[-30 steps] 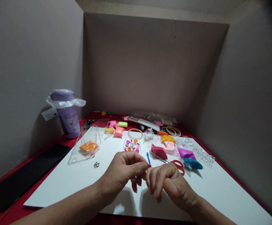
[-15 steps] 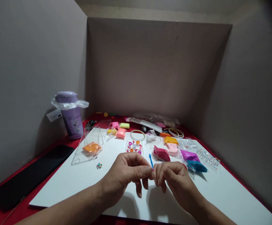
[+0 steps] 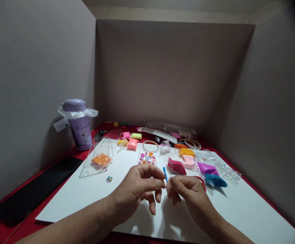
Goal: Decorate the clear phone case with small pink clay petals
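Observation:
Over the white board [image 3: 68,196], my left hand [image 3: 139,186] has its thumb and forefinger brought together in a pinch, the other fingers curled loosely below. Anything between those fingertips is too small to make out. Just to its right, my right hand [image 3: 188,193] is closed, thumb against bent fingers; what it may hold is hidden. A small gap separates the two hands. Behind them shows a thin blue modelling tool [image 3: 165,173], its lower end covered by my fingers. Red scissor handles [image 3: 203,183] peek out beyond my right hand.
Bagged clay lies about: orange [image 3: 101,159], crimson [image 3: 176,166], purple [image 3: 207,168] and teal [image 3: 215,180]. Gem stickers [image 3: 147,158], a rhinestone sheet [image 3: 228,172] and a bangle [image 3: 150,146] sit farther back. A purple tumbler [image 3: 81,132] and black phone [image 3: 38,189] are left.
My hands have parted slightly at the fingertips, where a tiny reddish spot showed before. My right fingers have curled in more, exposing the red scissor handles. The view has shifted slightly.

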### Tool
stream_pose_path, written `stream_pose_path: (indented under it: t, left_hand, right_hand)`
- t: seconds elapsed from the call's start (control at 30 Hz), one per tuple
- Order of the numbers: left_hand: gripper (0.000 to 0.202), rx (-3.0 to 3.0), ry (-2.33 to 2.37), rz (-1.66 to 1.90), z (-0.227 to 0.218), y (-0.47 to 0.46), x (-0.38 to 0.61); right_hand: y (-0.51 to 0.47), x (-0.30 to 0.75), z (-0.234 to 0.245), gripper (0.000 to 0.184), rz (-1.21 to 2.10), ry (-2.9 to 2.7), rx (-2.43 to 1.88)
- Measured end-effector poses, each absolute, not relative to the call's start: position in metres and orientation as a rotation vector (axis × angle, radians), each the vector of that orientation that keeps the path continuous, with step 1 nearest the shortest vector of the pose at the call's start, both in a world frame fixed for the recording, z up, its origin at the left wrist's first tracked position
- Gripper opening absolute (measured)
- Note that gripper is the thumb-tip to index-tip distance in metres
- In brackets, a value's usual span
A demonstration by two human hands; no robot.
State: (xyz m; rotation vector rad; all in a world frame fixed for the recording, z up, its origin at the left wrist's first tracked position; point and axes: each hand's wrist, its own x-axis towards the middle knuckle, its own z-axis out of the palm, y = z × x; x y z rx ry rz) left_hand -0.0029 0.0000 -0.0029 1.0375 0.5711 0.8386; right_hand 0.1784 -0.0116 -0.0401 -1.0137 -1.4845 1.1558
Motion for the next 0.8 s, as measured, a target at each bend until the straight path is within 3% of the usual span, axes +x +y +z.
stream_pose_path:
  t: [0.8]
  left_hand:
    - [0.032, 1.148, 0.677, 0.846, -0.0083, -0.002, 0.0017]
  right_hand:
    - [-0.0188, 0.1737, -0.04, 0.047, 0.803, -1.702, -1.13]
